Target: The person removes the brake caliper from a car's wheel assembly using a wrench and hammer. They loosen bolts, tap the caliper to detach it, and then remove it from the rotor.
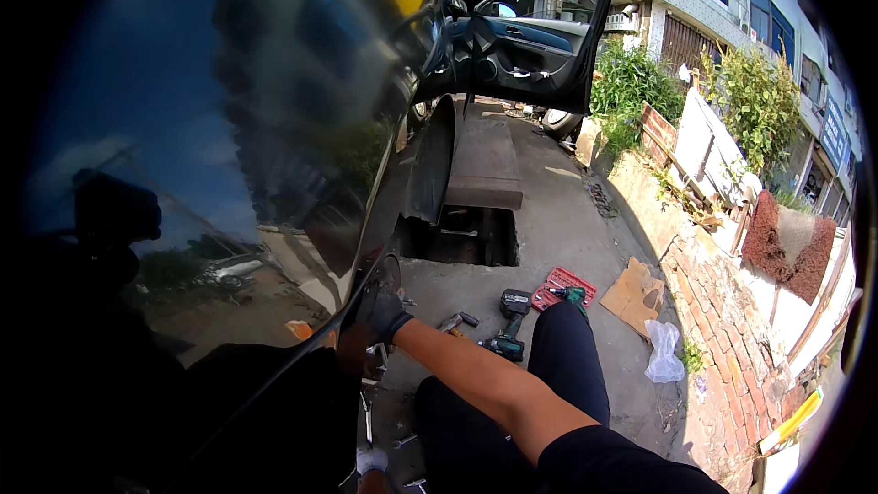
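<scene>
My right hand (388, 315), in a dark glove, reaches to the lower edge of the dark car (302, 119), beside a round dark part in shadow. Its fingers are lost in that shadow, so I cannot tell what they grip. Low in the picture, what looks like my left hand (371, 463) in a pale glove is close to the car's side. A shiny wrench (368, 416) lies in line just above it; whether the hand holds it cannot be made out. A black and green cordless power tool (515, 306) stands on the ground beside my knee.
Past my hands is a rectangular pit (466, 238), partly covered by a slab (485, 165). An open car door (540, 41) stands beyond. Right of my knee are a red tool case (560, 285), cardboard (634, 297), a plastic bag (664, 352) and a low brick wall (722, 329).
</scene>
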Motion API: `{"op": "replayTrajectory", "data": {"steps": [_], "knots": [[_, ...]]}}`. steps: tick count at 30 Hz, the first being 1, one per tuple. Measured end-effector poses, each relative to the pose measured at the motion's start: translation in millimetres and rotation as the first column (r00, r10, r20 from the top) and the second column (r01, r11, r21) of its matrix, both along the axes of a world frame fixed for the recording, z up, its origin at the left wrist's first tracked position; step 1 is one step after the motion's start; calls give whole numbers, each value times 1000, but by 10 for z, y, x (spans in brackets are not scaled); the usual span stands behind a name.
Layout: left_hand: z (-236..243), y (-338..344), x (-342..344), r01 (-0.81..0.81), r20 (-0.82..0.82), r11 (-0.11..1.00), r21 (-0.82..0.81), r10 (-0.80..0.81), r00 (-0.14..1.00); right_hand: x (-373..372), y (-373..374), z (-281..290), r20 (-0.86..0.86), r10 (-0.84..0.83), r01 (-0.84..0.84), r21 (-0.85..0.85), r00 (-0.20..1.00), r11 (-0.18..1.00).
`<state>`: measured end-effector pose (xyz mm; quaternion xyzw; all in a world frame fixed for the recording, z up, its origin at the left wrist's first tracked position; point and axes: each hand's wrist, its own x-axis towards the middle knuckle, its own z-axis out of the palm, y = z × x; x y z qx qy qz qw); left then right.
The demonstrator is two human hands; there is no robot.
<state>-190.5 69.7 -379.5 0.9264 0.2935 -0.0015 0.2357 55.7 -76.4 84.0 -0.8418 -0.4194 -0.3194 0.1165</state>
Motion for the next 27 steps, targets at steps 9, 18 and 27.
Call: {"op": "replayTrajectory", "data": {"steps": [9,18,27], "knots": [[1065,-269,943,172,439,952,-254,-45,897,346,-136,-419,-50,123,-112,194,991,975],[1023,119,806,-317,-191,682,-659,256,948,313,-205,-385,-92,147,-113,305,985,946],[85,-642,1113,331,-47,713,-618,-454,890,278,-159,-280,-63,177,-150,309,982,939]]}}
